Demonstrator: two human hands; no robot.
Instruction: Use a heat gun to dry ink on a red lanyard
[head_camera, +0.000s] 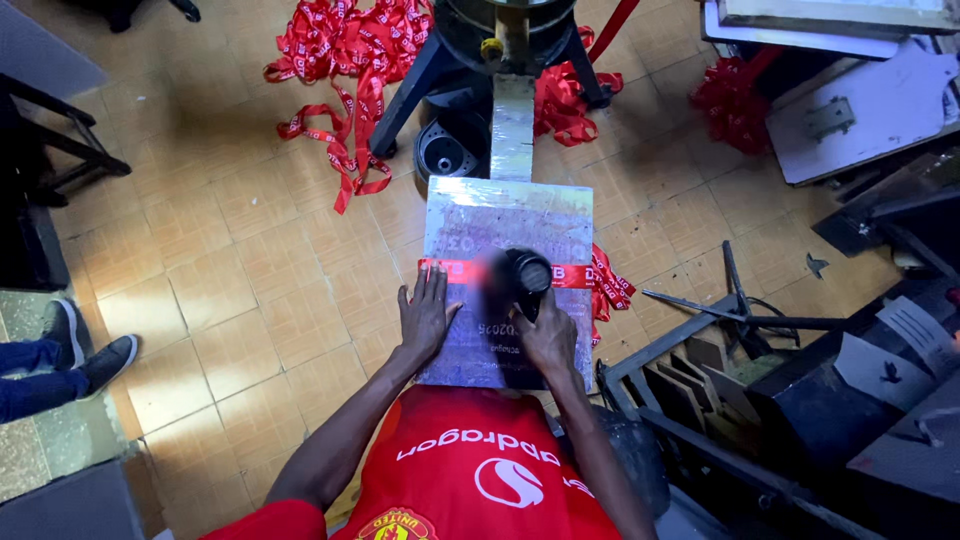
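While the left hand (425, 315) lies flat with fingers spread on the printing platen (508, 215), its fingertips press the red ribbon (575, 275) stretched straight across the platen's middle from left edge to right edge. Right hand (548, 335) is closed around a dark cylindrical tool (528, 275), partly blurred, set on the ribbon near the platen's centre. Loose ribbon hangs bunched off the right edge. More red ribbons (345, 60) lie heaped on the tiled floor (230, 260) beyond the far edge.

Left hand (424, 315) flat, fingers spread; right hand (547, 335) in closed grip.
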